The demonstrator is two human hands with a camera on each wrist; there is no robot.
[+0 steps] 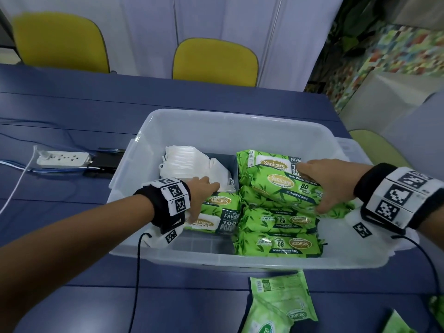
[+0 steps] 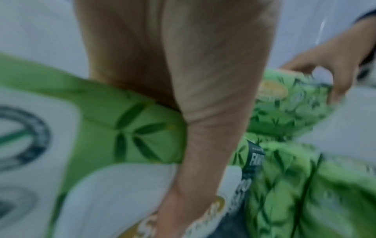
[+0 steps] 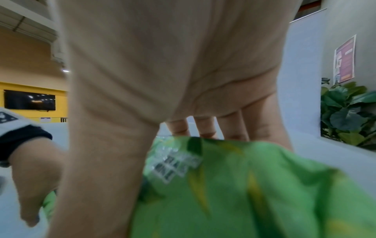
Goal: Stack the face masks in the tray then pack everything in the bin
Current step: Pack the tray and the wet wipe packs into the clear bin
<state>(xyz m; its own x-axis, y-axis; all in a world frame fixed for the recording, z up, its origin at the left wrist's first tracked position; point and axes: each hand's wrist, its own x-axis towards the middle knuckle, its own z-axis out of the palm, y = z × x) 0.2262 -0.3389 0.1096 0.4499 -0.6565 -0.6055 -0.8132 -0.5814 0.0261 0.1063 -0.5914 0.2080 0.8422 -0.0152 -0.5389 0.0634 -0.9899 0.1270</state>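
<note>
— Green, what's under your right hand?

— A glossy, crinkly wipes pack, tilted atop the others at three o'clock in my clear plastic bin. I grip its edges, thumb near, fingers far.

— And the masks?

— White face masks lie stacked in the grey tray at eleven o'clock. My left hand rests with fingers stretched on another pack beside them.

— The wrist views?

— My right one shows fingers curling over the pack's far edge.
</note>
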